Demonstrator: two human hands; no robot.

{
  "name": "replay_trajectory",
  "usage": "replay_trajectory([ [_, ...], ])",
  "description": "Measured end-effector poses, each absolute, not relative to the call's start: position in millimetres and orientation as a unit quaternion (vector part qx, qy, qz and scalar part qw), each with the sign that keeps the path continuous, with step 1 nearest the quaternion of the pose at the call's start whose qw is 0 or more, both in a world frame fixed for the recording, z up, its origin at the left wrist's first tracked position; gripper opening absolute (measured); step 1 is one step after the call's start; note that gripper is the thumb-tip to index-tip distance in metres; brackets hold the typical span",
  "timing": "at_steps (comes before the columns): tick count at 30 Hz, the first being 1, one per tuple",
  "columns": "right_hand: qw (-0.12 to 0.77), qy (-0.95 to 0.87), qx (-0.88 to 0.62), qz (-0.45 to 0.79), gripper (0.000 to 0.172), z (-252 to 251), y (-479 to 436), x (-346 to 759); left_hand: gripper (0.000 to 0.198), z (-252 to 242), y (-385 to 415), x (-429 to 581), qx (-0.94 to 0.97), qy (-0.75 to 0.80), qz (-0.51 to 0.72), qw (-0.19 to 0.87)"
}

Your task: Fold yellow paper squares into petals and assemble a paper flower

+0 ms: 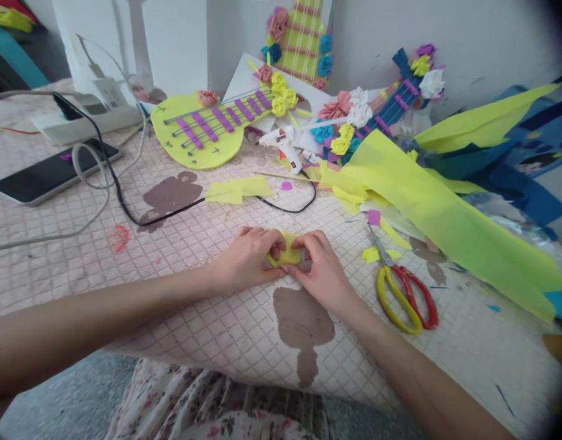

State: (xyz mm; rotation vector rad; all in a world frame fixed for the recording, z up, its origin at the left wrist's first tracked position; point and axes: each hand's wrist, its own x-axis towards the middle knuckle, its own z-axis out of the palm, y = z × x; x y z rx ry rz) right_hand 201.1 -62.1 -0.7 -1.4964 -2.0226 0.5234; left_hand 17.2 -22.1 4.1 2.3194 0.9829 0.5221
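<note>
My left hand (248,256) and my right hand (324,269) meet at the middle of the quilted pink cloth (207,232). Both pinch a small folded piece of yellow felt (286,252) between thumbs and fingertips. The piece is partly hidden by my fingers. Scissors with yellow and red handles (402,290) lie shut just right of my right hand. Loose yellow felt scraps (237,190) lie farther back.
A white glue gun (287,143) with a black cord (125,205) lies behind. Felt guitars (211,125) with paper flowers stand at the back. A long yellow felt sheet (446,208) and blue sheets (523,189) fill the right. A phone (46,174) and a power strip (85,119) sit at the left.
</note>
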Motion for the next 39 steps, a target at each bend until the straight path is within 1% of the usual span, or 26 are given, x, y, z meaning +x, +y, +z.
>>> replay_trajectory([
  [4,0.282,-0.755,-0.558,0.198,0.025,-1.2,-61.8,200.8,0.014,8.3,-19.1,15.7,0.855,0.364,0.176,0.324],
  [6,0.283,-0.754,-0.558,0.199,0.026,-1.7,-61.8,201.0,0.017,8.1,-19.4,15.3,0.858,0.365,0.177,0.316],
  [9,0.287,-0.752,-0.559,0.201,0.03,-2.8,-61.9,201.3,0.029,5.6,-21.5,15.8,0.866,0.367,0.181,0.287],
  [11,0.288,-0.751,-0.558,0.204,0.03,-2.9,-61.6,201.9,0.03,4.5,-22.7,16.7,0.866,0.372,0.179,0.281],
  [18,0.304,-0.73,-0.572,0.216,0.016,-2.0,-55.2,209.2,0.037,6.9,-21.4,17.7,0.865,0.381,0.162,0.284],
  [21,0.31,-0.728,-0.57,0.223,0.012,-3.0,-52.8,211.8,0.037,7.7,-21.2,16.9,0.862,0.381,0.164,0.29],
  [24,0.32,-0.716,-0.578,0.225,0.008,-3.4,-52.0,212.8,0.03,8.2,-22.7,18.1,0.855,0.384,0.169,0.304],
  [28,0.332,-0.695,-0.6,0.216,0.014,-2.1,-48.6,211.6,0.027,7.6,-25.4,22.2,0.857,0.402,0.172,0.272],
  [32,0.302,-0.712,-0.605,0.189,0.02,0.0,-37.7,207.4,0.029,5.7,-26.0,23.9,0.863,0.395,0.172,0.263],
  [36,0.266,-0.718,-0.617,0.183,0.017,2.1,-28.0,202.5,0.03,2.1,-25.3,22.4,0.848,0.396,0.21,0.283],
  [39,0.256,-0.702,-0.63,0.212,0.012,4.0,-27.3,201.9,0.03,-0.5,-22.2,19.5,0.81,0.393,0.277,0.336],
])
